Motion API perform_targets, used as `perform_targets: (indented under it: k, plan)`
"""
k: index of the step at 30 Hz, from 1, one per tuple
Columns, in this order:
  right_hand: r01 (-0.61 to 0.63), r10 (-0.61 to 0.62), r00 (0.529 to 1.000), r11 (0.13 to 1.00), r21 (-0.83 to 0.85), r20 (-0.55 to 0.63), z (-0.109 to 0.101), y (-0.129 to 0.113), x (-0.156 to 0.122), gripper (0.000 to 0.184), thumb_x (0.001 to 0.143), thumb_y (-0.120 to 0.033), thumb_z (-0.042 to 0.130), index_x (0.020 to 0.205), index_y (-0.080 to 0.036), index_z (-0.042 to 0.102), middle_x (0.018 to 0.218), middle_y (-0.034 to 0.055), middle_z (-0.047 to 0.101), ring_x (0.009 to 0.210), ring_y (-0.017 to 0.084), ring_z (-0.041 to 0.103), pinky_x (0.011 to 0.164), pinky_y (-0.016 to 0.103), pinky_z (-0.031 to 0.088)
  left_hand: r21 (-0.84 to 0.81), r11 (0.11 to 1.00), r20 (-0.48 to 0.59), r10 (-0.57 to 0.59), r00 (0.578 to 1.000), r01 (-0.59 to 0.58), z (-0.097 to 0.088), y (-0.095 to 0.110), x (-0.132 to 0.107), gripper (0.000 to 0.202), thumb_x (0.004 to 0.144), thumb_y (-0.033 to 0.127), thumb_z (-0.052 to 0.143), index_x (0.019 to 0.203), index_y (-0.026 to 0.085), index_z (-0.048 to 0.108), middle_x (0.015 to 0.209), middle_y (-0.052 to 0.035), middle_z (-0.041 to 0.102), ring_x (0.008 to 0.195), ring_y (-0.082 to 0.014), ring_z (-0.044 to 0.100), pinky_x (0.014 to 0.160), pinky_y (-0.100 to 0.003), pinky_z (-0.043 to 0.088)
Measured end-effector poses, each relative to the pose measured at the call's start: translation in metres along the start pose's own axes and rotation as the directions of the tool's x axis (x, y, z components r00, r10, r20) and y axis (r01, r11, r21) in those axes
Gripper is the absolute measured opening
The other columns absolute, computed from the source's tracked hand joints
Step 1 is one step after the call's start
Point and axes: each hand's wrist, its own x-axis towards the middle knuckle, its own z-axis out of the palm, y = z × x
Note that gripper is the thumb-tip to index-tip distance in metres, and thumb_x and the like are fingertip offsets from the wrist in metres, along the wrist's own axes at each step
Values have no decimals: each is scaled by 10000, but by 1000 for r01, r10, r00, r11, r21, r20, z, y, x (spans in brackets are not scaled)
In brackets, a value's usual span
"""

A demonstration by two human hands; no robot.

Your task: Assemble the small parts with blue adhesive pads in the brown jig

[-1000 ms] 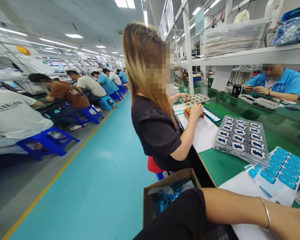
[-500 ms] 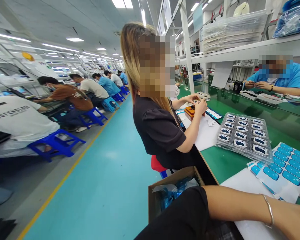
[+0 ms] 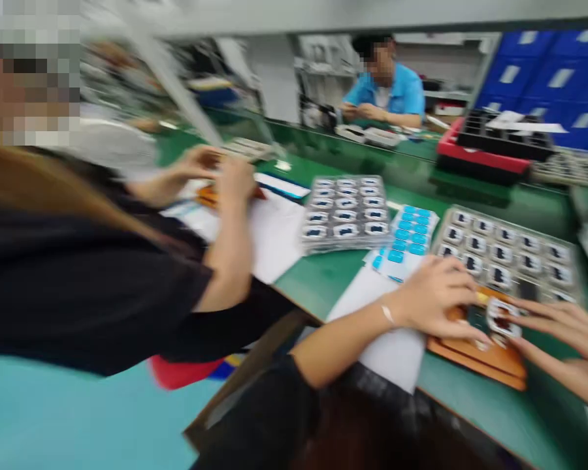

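Obs: your L hand (image 3: 436, 301) & R hand (image 3: 571, 349) flank small framed part (image 3: 502, 318) on orange jig (image 3: 475, 358). Fingers spread, tips close on both sides; long axis, clamp unclear (blur).

left hand (image 3: 434, 301) curved downward, right hand (image 3: 571, 349) fingers spread

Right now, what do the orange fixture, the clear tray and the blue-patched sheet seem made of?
The orange fixture looks like smooth, solid plastic or phenolic, by its even sheen. The clear tray looks like moulded plastic, glossy with pockets. The sheet looks like paper; blur hides more.
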Motion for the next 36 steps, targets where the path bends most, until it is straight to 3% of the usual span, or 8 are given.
perform_targets:
  k: [3,5,10,28,36]
  plan:
    - [-19,19,999,1000,-6,32,-8,-12,-1,112,903,-312,677,1000,-283,725,1100,63,722,873,264,630,768,480,523,-103,994,-204,-63,977,42,10,-12,-2,545,785,709,612,995,218,719,1068,-49,722,1078,-271,529,892,-419,358]
    - [-17,17,1000,1000,-14,14,0,-17,3,107,893,-279,685,988,-261,728,1103,63,723,863,254,607,764,472,518,-126,991,-228,-64,972,36,12,-15,-5,578,765,721,624,1029,214,706,1063,-56,715,1064,-277,528,853,-412,342]
    - [17,-16,1000,999,-43,24,14,-21,4,129,884,-234,696,1009,-223,725,1152,80,709,907,258,563,787,469,510,-139,990,-201,-54,978,26,10,-9,-7,595,738,715,658,1040,203,693,1062,-48,709,1062,-272,523,811,-388,319]
    - [-9,10,996,1000,-6,86,10,-18,4,131,893,-248,677,1017,-228,712,1167,71,700,954,264,562,825,467,499,-138,990,-158,-51,986,29,16,-8,-6,531,785,662,647,1064,213,697,1099,-53,688,1065,-271,496,813,-381,322]
    - [-58,54,990,998,27,130,13,-15,1,86,870,-269,720,944,-227,706,1162,63,703,967,273,545,831,485,481,-261,961,-48,-112,993,96,22,-9,-6,465,794,612,670,1007,198,691,1186,-75,636,1136,-303,443,927,-469,348]
